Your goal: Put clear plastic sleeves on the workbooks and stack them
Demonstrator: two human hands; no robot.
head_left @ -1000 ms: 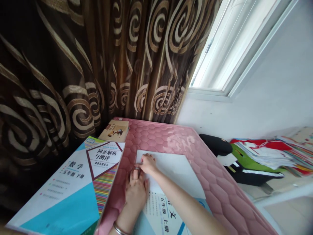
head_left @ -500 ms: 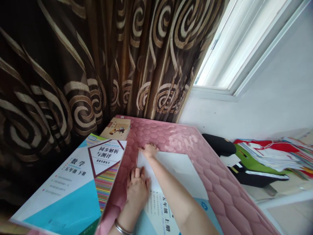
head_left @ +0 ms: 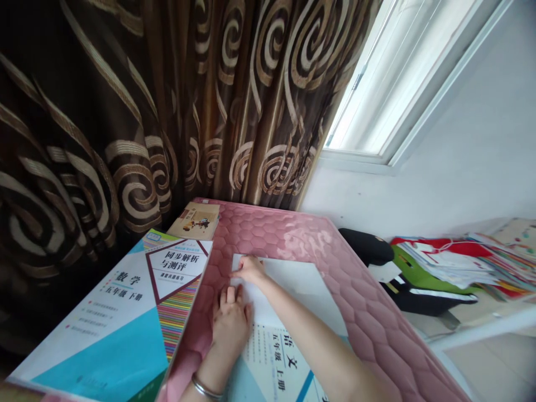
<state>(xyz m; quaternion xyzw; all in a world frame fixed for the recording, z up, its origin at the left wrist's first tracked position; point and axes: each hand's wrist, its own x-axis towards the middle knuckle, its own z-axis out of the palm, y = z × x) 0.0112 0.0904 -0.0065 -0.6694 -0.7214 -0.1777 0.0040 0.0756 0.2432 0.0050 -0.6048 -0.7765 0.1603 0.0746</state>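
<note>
A textbook (head_left: 268, 363) with a pale blue and white cover lies in front of me. A plain white sheet (head_left: 312, 290) covers its far part; whether the sheet is attached to the book cannot be made out. My left hand (head_left: 231, 321), with a silver bangle on its wrist, rests flat along the left edge of book and sheet, fingers stretched out. Reaching across the book, my right hand (head_left: 250, 270) has its fingers drawn together on the sheet's left edge, near the far corner. Its forearm hides part of the cover.
A large maths workbook (head_left: 121, 318) lies to the left, with a small tan book (head_left: 195, 220) beyond it. Both are on the pink padded table cover (head_left: 360, 329). Dark patterned curtains (head_left: 167, 111) hang behind. At right, papers (head_left: 448, 262) and a black case (head_left: 364, 245) lie beside the table.
My right hand has slid a little nearer along the sheet's left edge, and its fingers have drawn together. More of the cover's title shows. The view has shifted slightly.
</note>
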